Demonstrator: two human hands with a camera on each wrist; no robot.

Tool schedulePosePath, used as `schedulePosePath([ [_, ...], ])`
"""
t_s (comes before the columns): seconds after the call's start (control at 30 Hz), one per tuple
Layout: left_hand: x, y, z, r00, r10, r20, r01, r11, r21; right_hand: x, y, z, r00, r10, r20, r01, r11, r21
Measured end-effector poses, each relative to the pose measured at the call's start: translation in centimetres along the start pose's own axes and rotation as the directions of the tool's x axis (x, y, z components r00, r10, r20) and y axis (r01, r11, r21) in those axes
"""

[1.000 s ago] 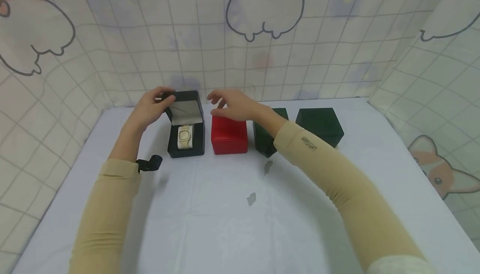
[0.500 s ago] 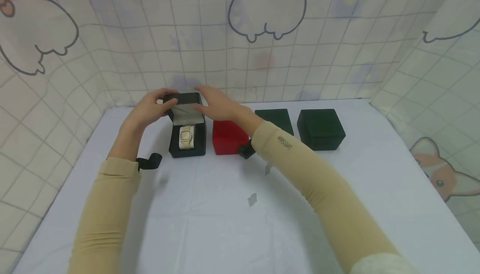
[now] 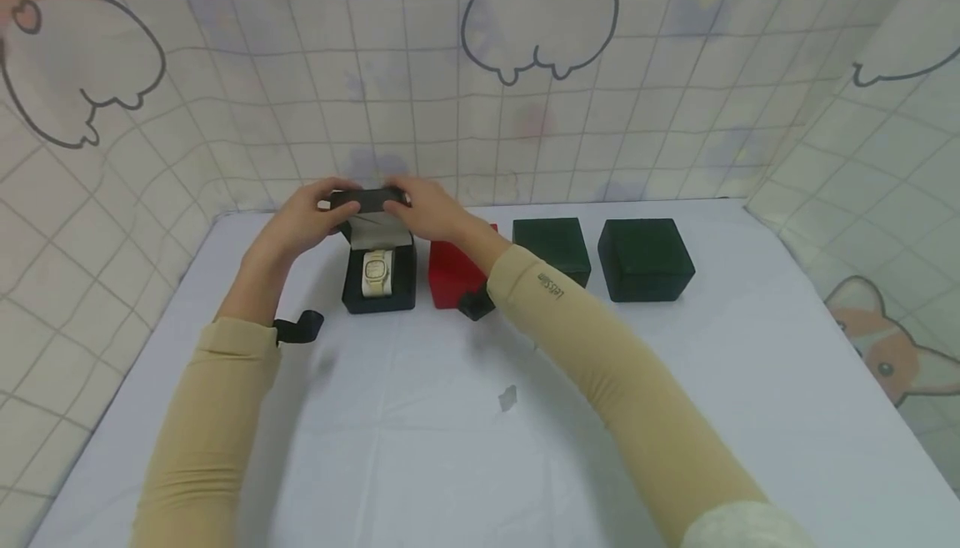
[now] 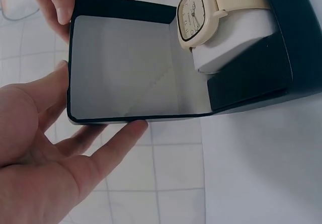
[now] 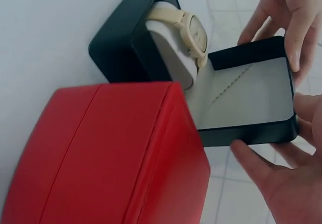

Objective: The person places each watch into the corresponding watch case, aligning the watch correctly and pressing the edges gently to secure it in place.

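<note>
A dark watch box (image 3: 408, 281) stands with its lid raised at the back left of the table. A cream wristwatch (image 3: 375, 273) sits inside it, wrapped on a white cushion (image 4: 211, 60). My left hand (image 3: 298, 218) pinches the left corner of the lid (image 4: 121, 68), thumb on the front edge and fingers around the side and behind. My right hand (image 3: 427, 210) holds the right corner in the same way, its thumb on the edge. In the right wrist view, the pale lid lining (image 5: 246, 95) faces the watch, and both hands meet the lid's outer edge.
Just right of the watch box stands a closed red box (image 3: 446, 277), partly hidden by my right forearm. Farther right are two closed dark green boxes (image 3: 551, 243), (image 3: 647, 260). A patterned cloth wall (image 3: 480, 139) rises behind the white table (image 3: 420, 414).
My right hand has moved left from above the red box to the lid's right corner and now grips it. The left hand keeps its hold. The lid looks tipped slightly farther forward.
</note>
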State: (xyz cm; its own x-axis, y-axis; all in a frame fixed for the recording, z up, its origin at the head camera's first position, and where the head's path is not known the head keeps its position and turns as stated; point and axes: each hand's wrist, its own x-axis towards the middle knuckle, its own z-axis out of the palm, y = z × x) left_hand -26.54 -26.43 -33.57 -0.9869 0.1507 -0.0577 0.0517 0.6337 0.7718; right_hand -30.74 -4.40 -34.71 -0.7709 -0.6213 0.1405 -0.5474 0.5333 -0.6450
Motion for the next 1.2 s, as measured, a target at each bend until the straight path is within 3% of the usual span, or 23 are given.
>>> schedulePosePath([
  [0.43, -0.8, -0.1, -0.1, 0.998, 0.051, 0.032, -0.053, 0.996, 0.066, -0.1, -0.7, 0.2, 0.996, 0.091, 0.022, -0.091, 0.996, 0.001],
  [0.73, -1.4, -0.1, -0.2, 0.999, 0.024, 0.037, -0.028, 0.992, 0.124, -1.0, -1.6, 0.2, 0.994, 0.106, 0.033, -0.109, 0.990, 0.092],
  [1.2, -2.0, 0.3, 0.1, 0.998, -0.019, 0.059, 0.011, 0.992, 0.123, -1.8, -1.7, 0.7, 0.993, 0.104, 0.049, -0.107, 0.991, 0.073],
])
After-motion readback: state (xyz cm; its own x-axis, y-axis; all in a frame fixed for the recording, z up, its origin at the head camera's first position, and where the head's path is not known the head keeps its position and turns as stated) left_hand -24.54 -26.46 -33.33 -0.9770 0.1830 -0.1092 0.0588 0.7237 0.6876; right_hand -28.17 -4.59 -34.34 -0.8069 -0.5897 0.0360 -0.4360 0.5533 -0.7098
